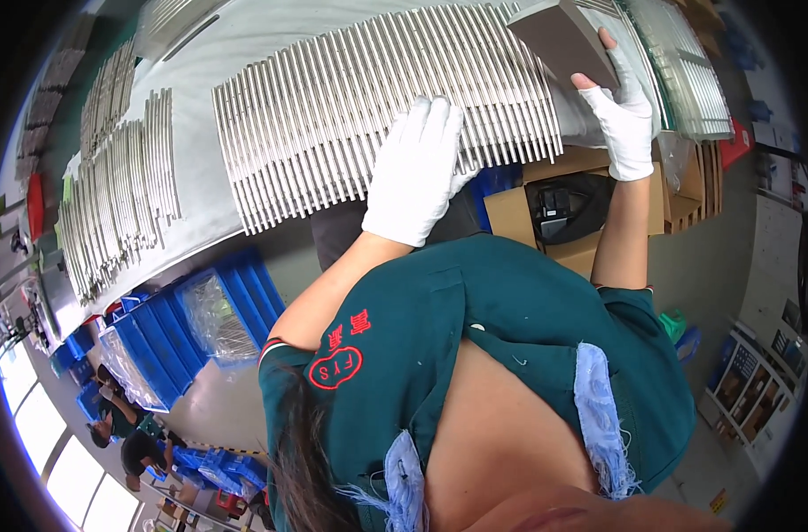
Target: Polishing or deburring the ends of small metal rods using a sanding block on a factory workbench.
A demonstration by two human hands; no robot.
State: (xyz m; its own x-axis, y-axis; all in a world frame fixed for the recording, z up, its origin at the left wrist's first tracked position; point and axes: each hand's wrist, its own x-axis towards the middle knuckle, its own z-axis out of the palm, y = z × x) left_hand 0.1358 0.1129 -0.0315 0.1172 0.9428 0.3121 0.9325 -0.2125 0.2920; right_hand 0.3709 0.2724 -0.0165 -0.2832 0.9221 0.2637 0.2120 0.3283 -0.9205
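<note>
A long row of thin silvery metal rods [315,115] lies side by side across the white-covered table. My left hand [417,168], in a white glove, rests flat on the near part of this row with its fingers stretched out. At the row's right end, my right hand [625,120] grips a flat grey-brown rectangular block [563,44], tilted above the rods. Its white glove leaves the tips of the thumb and one finger bare. Part of the block's far edge is cut off by the picture's top.
More metal rods [124,186] lie in bunches at the left. Clear plastic packs [696,71] stand at the far right. An open cardboard box [510,217] with black items sits below the table edge. Blue crates [160,346] stand at lower left; people [120,421] work beyond.
</note>
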